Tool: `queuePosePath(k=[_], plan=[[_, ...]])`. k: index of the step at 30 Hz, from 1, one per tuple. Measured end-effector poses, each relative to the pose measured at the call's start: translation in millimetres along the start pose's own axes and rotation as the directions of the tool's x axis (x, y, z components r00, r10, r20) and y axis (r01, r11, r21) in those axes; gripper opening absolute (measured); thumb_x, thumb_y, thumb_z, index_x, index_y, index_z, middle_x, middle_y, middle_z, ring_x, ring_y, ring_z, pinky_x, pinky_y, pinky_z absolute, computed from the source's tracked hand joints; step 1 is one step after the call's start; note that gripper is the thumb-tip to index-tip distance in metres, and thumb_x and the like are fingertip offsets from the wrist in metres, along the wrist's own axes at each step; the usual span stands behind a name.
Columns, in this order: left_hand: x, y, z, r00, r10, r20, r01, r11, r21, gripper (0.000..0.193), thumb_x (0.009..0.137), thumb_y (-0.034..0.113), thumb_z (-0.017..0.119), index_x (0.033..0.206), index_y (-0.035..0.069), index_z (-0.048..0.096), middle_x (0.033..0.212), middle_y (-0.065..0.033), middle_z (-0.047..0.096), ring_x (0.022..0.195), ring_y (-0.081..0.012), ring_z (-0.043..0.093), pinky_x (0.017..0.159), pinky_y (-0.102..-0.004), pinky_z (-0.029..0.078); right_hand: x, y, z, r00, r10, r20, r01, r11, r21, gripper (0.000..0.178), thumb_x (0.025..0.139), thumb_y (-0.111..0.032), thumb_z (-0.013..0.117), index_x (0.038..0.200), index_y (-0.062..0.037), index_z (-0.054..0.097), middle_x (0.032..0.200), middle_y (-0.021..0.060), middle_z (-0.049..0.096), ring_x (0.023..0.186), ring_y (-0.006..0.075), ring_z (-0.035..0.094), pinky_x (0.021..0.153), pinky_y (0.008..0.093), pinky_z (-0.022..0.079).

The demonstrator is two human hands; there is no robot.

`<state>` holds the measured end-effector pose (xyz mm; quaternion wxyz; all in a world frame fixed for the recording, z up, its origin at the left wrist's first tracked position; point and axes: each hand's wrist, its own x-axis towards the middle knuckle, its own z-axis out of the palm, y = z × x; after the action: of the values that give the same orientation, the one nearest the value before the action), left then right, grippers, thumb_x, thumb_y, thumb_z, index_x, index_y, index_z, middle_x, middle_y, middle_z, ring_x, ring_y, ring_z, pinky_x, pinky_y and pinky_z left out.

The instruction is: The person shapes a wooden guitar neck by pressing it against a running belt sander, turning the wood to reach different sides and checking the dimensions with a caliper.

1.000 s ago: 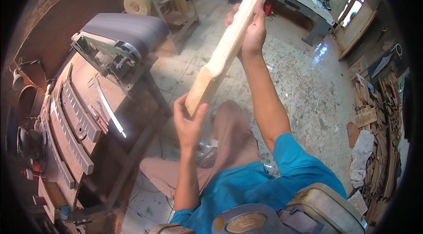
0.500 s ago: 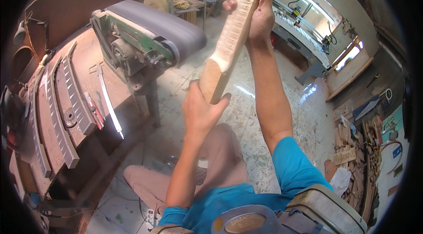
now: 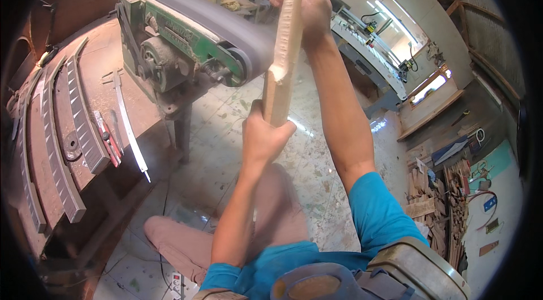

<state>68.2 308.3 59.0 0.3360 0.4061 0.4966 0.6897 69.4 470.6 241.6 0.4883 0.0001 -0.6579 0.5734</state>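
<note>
Your left hand [image 3: 263,139] is clamped round the lower end of the long pale wooden workpiece with a notched, scalloped edge [image 3: 284,51]; your right hand [image 3: 305,3] is wrapped round its upper part, fingers closed tight on it. The workpiece stands near upright in front of you, tilted slightly, its middle right at the rounded end of the green-framed belt sander with a grey belt [image 3: 192,34], touching or just short of the belt, can't tell which. It looks stiff, solid timber, light enough for two hands but long, so it will lever against your wrists; the dry sawn surface should grip well, not slippery. The notched edge looks chippable where it steps near the middle. Best hold is as you have it, one hand on each end, well apart, clear of the belt. Left forearm rises from the lower edge, elbow bent, wrist straight. Right arm is stretched up and forward, nearly straight, blue sleeve at the shoulder. On the brown dusty workbench [image 3: 45,147] to your left lie curved grey ridged strips [image 3: 82,113] and a thin metal blade [image 3: 129,127] near its front edge. Pale tiled floor [image 3: 317,164] below.
</note>
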Motion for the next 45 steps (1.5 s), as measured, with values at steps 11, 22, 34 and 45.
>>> queuePosePath(k=[11, 22, 34, 45], plan=[[14, -32, -5, 0.946, -0.017, 0.323, 0.155, 0.900, -0.408, 0.042, 0.071, 0.017, 0.072, 0.107, -0.004, 0.063, 0.087, -0.0098, 0.068, 0.078, -0.0182, 0.065, 0.074, -0.0338, 0.054, 3, 6, 10, 0.997, -0.011, -0.079, -0.023, 0.909, -0.415, 0.061, 0.107, -0.025, 0.053, 0.161, -0.0087, 0.032, 0.080, 0.0008, 0.049, 0.058, 0.0114, 0.054, 0.048, 0.0281, 0.049], [20, -22, -8, 0.799, -0.036, 0.600, 0.461, 0.676, -0.575, 0.058, 0.069, 0.017, 0.063, 0.121, -0.009, 0.058, 0.094, -0.0139, 0.069, 0.082, -0.0228, 0.069, 0.084, -0.0401, 0.057, 21, 10, 2, 0.973, -0.225, 0.041, 0.134, 0.413, -0.901, 0.052, 0.095, -0.019, 0.066, 0.143, 0.0001, 0.055, 0.091, 0.0133, 0.070, 0.079, 0.0219, 0.064, 0.073, 0.0388, 0.053], [21, -21, -14, 0.729, 0.037, 0.683, 0.518, 0.623, -0.586, 0.055, 0.071, 0.019, 0.062, 0.118, -0.009, 0.059, 0.092, -0.0154, 0.070, 0.075, -0.0225, 0.068, 0.075, -0.0411, 0.059, 26, 11, 4, 0.974, -0.217, -0.062, -0.043, 0.093, -0.995, 0.040, 0.093, -0.032, 0.062, 0.115, 0.0010, 0.066, 0.103, 0.0334, 0.069, 0.099, 0.0494, 0.067, 0.084, 0.0522, 0.053], [27, -29, -16, 0.673, 0.086, 0.735, 0.572, 0.569, -0.590, 0.056, 0.068, 0.022, 0.063, 0.115, -0.009, 0.060, 0.089, -0.0156, 0.068, 0.068, -0.0211, 0.063, 0.065, -0.0404, 0.059, 39, 14, -40, 0.937, -0.013, 0.350, 0.265, -0.629, -0.731, 0.022, 0.097, -0.015, 0.050, 0.095, -0.0037, 0.069, 0.098, 0.0278, 0.068, 0.094, 0.0445, 0.070, 0.081, 0.0531, 0.057]])
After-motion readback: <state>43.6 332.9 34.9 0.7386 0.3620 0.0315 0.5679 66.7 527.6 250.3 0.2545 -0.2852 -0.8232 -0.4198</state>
